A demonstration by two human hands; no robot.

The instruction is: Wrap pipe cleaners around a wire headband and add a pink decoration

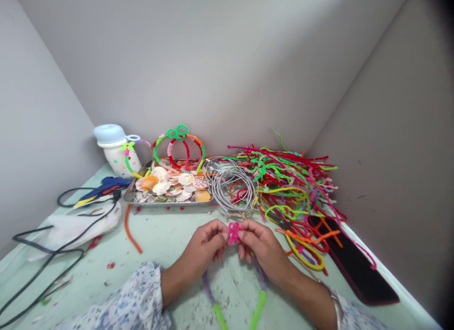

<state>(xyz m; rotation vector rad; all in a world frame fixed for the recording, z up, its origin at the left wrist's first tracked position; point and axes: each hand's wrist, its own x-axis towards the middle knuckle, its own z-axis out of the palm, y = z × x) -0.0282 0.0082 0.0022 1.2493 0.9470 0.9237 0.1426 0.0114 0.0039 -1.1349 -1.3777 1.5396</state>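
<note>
A bright pink pipe-cleaner flower [234, 233] is pinched between my two hands above the middle of the table. My left hand [209, 240] grips its left edge with thumb and forefinger, and my right hand [260, 242] grips its right edge the same way. Below the hands, two ends of a headband wrapped in purple and green pipe cleaner [260, 306] run down toward the bottom of the view. The band's upper part is hidden behind my hands, so I cannot tell whether the flower is joined to it.
A metal tray [170, 204] of seashells holds finished pipe-cleaner headbands [179, 145]. Right of it lie coiled grey wire [234, 193], a heap of pipe cleaners [291, 174], yellow-handled scissors [308, 260] and a black phone [362, 268]. A bottle [118, 155], glue gun [101, 188] and black cord [67, 249] occupy the left.
</note>
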